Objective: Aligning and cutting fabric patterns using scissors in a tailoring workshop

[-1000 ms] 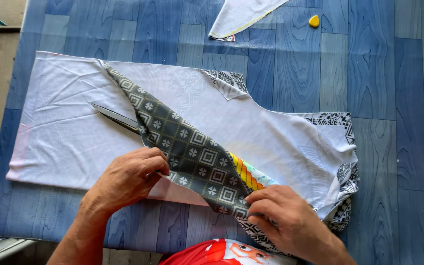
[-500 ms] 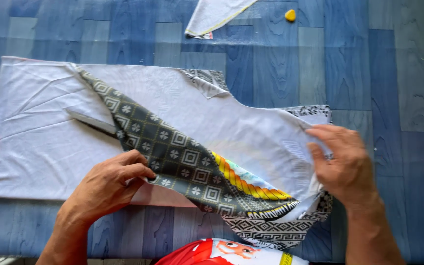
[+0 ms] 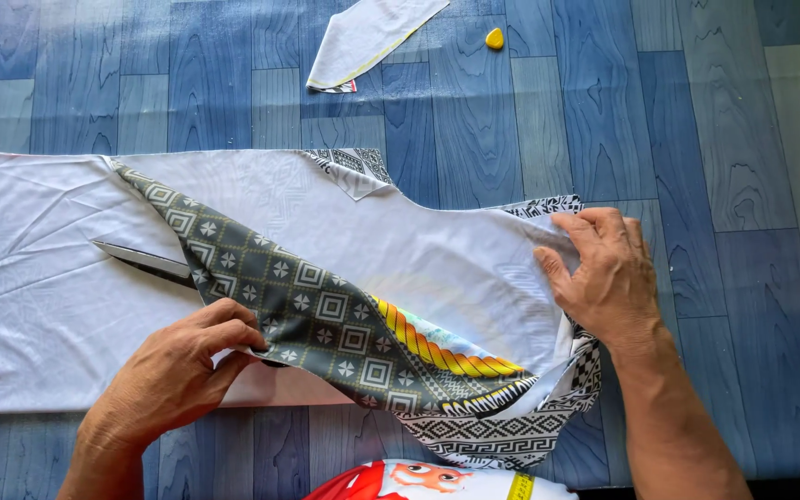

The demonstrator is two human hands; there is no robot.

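- White fabric panel (image 3: 261, 222) lies flat on the blue wood-pattern surface (image 3: 696, 139), its patterned face folded back as a diagonal strip (image 3: 326, 319).
- Left hand (image 3: 173, 370) pinches that strip's lower edge over the scissors (image 3: 141, 261).
- Right hand (image 3: 608, 273), fingers spread, presses the panel's far edge flat.
- Best kept taut, I'd say.
- Open surface lies beyond the right hand.

Bright, even daylight, soft shadows, sharp focus, no glare.
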